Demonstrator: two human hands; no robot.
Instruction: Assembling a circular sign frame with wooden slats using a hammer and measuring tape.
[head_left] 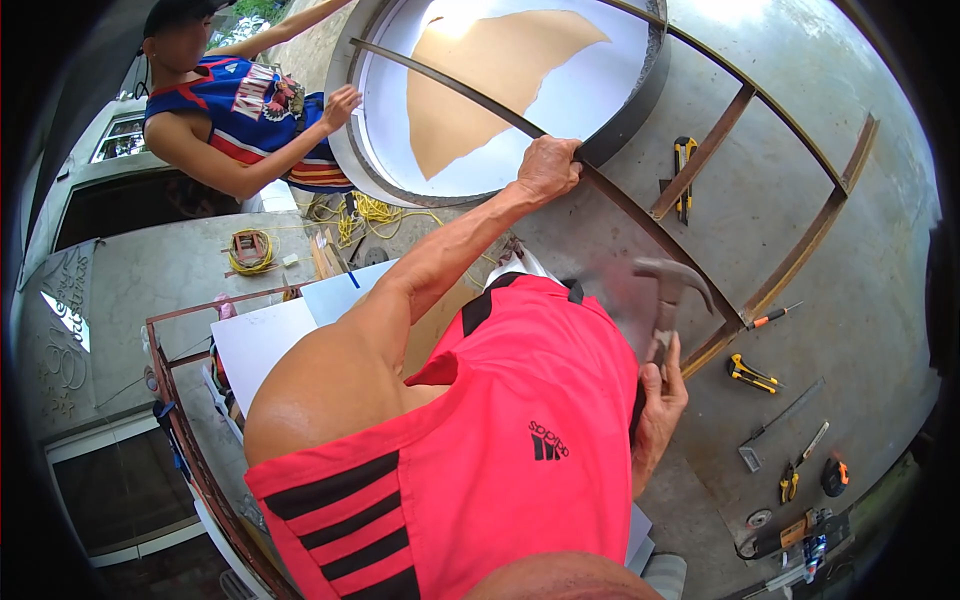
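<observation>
Concrete floor (870,310) beneath hammer (667,303), long axis forward, claw rightward, in clamped right grip (660,402); left grip (549,168) around frame (703,152).

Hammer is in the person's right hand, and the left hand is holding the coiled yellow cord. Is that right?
Not quite: the left hand is holding the metal frame, as the head view shows. The hammer is indeed in the right hand.

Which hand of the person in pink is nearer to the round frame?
Left. The left hand grips a bar close by the round frame; the right hand, holding a hammer, is farther from it, lower in the picture.
</observation>
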